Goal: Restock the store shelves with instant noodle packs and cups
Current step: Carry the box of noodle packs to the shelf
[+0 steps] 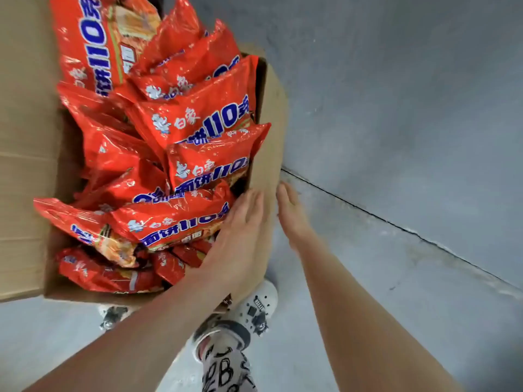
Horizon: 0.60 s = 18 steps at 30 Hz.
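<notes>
Instant noodle packs [181,222] in shiny red wrappers with blue and white lettering fill an open cardboard box [22,179] on the floor, just left of both hands and stretching away beyond them.

Nearest the viewer, below the hands, a foot wears a pale sock [226,372] with black scribbled letters and a white clog [254,306] studded with small charms. A second clog [113,315] peeks out from under the box's near edge, left of the left forearm.

Both bare forearms reach forward. The left hand [240,239] is flat, fingers straight and together, lying on the inner side of the box's right flap [268,154], its thumb edge against the closest pack. The right hand [291,216], also flat with straight fingers, sits just beside it on the flap's outer side; it is blurred. The flap stands between the two palms. Neither hand grips anything.

Beyond the fingertips, more packs lean in overlapping rows. Right of the right hand lies grey concrete floor [396,108], crossed by a dark seam [396,227].
</notes>
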Each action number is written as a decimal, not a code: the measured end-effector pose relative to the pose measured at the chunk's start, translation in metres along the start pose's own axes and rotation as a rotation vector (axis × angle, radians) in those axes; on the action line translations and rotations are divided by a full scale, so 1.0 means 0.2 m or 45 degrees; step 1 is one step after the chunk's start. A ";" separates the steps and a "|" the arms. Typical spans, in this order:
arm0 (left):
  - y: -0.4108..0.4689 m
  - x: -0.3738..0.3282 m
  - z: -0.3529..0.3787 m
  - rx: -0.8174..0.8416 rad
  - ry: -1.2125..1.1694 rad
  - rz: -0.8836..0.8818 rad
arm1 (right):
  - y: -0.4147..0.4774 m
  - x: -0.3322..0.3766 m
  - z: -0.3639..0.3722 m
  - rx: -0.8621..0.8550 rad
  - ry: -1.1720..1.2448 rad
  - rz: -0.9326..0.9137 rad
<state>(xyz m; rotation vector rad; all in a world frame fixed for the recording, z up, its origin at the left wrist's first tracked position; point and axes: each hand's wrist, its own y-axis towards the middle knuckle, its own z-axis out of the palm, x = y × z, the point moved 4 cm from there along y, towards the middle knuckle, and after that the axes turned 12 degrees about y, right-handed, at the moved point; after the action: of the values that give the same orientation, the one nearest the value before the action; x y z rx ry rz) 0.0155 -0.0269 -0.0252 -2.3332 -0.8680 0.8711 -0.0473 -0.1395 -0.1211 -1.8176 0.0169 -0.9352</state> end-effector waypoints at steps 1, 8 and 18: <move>0.03 -0.01 0.04 0.008 0.059 -0.017 | 0.05 -0.03 0.01 0.005 0.058 0.012; 0.08 0.01 0.16 -0.037 0.071 -0.023 | 0.24 -0.16 0.05 0.038 0.309 0.257; -0.02 -0.01 -0.01 -0.105 0.045 0.076 | -0.26 0.10 -0.25 -0.559 0.057 0.056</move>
<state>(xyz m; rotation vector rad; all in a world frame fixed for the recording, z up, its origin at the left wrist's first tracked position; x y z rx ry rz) 0.0139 -0.0264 -0.0194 -2.4492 -0.8381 0.8298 -0.0837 -0.1636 -0.0613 -2.1858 0.3105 -0.9955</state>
